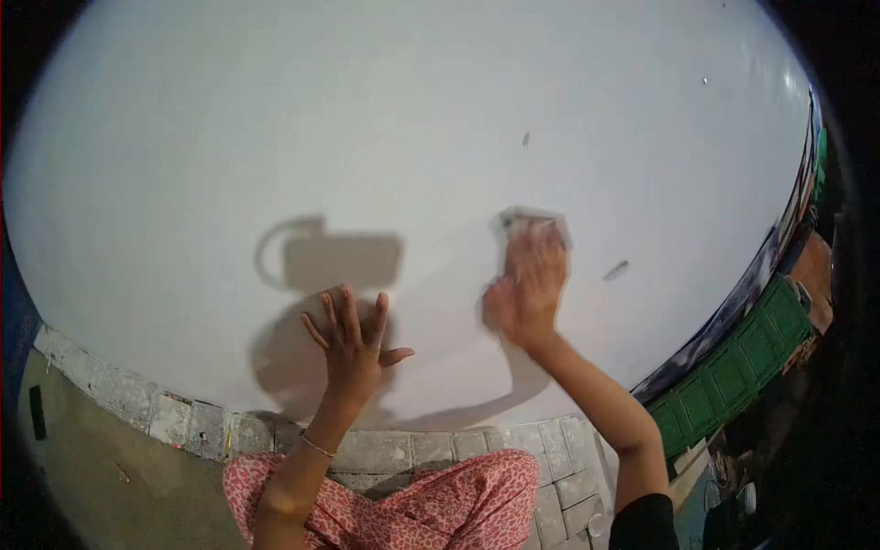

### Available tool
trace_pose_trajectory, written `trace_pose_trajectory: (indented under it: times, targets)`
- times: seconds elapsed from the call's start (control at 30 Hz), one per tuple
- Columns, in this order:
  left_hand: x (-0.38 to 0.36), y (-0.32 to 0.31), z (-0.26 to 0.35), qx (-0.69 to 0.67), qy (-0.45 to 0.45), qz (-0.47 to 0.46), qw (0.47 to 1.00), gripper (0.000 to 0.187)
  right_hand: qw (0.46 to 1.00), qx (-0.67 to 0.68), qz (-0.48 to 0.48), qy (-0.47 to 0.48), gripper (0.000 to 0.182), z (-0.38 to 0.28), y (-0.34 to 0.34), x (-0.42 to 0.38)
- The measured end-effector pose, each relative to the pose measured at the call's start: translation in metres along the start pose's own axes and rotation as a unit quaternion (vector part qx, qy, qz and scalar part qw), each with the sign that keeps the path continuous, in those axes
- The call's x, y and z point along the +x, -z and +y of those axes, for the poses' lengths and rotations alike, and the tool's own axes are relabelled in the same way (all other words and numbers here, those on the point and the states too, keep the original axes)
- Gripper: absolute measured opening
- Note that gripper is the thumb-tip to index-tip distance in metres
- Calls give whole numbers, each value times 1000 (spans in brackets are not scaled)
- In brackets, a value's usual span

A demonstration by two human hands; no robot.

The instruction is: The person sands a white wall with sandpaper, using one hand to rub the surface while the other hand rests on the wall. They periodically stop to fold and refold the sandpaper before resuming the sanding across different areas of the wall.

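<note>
My left hand (350,344) rests on a large white surface (412,137) with its fingers spread and nothing in it. A thin bracelet (318,446) circles that wrist. Further right, my right hand (532,280) lies over a small greyish item (513,216) on the same surface. Motion blurs this hand, and its palm hides most of the item, so I cannot make out what it is. Small dark marks lie near it, one (617,270) to the right and one (526,138) above.
Grey paving bricks (376,451) run along the near edge, in front of my legs in pink patterned cloth (440,509). A green panelled object (724,371) stands at the right. Shadows fall on the white surface. A dark strip (38,412) lies on the ground at left.
</note>
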State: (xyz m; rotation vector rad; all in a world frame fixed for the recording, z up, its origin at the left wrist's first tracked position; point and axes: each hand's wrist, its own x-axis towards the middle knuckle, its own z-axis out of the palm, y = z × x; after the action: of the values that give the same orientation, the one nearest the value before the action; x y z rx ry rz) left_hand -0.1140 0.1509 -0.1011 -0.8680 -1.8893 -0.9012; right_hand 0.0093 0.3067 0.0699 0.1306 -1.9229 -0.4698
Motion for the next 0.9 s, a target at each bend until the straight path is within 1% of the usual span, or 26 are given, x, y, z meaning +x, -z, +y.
trace_pose_trajectory:
  times: [0.03, 0.07, 0.1, 0.13, 0.17, 0.2, 0.23, 0.27, 0.33, 0.37, 0.4, 0.47, 0.5, 0.53, 0.6, 0.63, 0.67, 0.7, 0.73, 0.77, 0.8, 0.83, 0.87, 0.9]
  targets:
    - [-1, 0, 0, -10, 5, -4, 1000, 92, 983, -12, -158, 98, 52, -9, 5, -14]
    - [-1, 0, 0, -20, 11, -7, 1000, 92, 928, 60, -282, 235, 50, -10, 5, -16]
    - [0, -1, -1, -19, 11, -8, 1000, 92, 927, 44, -248, 277, 47, -5, 1, -16]
    - [1, -1, -2, -8, -1, -7, 1000, 99, 924, 30, -215, 316, 44, 0, -3, -14]
    - [0, 0, -2, 3, -10, -7, 1000, 106, 958, 15, -159, 237, 42, 9, -7, -8]
    - [-3, 0, -2, 1, -5, -10, 1000, 106, 982, -1, -103, 158, 40, 11, -3, 2]
    - [-3, 0, -2, -2, -1, -20, 1000, 106, 996, -59, -6, 69, 39, 0, 1, 11]
    - [-1, 1, -2, -5, 0, -27, 1000, 107, 998, -42, 34, 24, 41, -9, -3, 12]
    - [0, 5, 0, -3, -5, -15, 1000, 107, 985, 45, -141, 84, 44, -28, -3, -2]
    - [1, 5, 0, 0, -4, -4, 1000, 107, 935, 121, -233, 238, 42, -24, -6, -2]
    - [2, 2, 0, 1, -4, -4, 1000, 107, 935, 122, -232, 238, 42, -18, -6, 5]
    - [1, -4, -2, -25, 6, 40, 999, 96, 959, 36, -112, 257, 43, -1, -8, 25]
    - [-1, -3, -1, -26, 13, 38, 999, 96, 989, 32, -33, 141, 42, 5, -10, 37]
    - [-2, -2, 0, -31, 21, 21, 999, 97, 997, -24, 62, 46, 44, 3, -5, 47]
    - [3, 2, 0, -36, 21, 8, 999, 97, 995, -17, 94, -18, 47, -15, -9, 45]
    - [6, 5, 0, -35, 24, 16, 999, 97, 996, 0, -29, 85, 48, -23, -5, 36]
    - [8, 9, -1, -33, 26, 24, 999, 97, 971, 17, -152, 185, 50, -29, -3, 26]
    - [11, 13, -3, -31, 24, 25, 999, 97, 925, 29, -230, 302, 50, -25, -7, 18]
    - [16, 17, -4, -1, 20, 13, 1000, 104, 925, 30, -228, 302, 50, -18, -6, 21]
    - [18, 19, -6, 29, 16, 0, 999, 112, 930, 25, -260, 260, 49, -5, -4, 29]
    - [19, 18, -9, 33, 21, -3, 999, 112, 930, 22, -294, 219, 49, 9, -2, 40]
    - [20, 17, -10, 28, 25, -8, 999, 111, 967, -77, -91, 225, 47, 25, 5, 55]
    - [19, 17, -10, 22, 29, -13, 999, 111, 989, -73, 31, 126, 46, 35, 12, 74]
    - [19, 18, -10, 21, 31, -14, 999, 111, 991, -65, 94, 65, 47, 42, 17, 89]
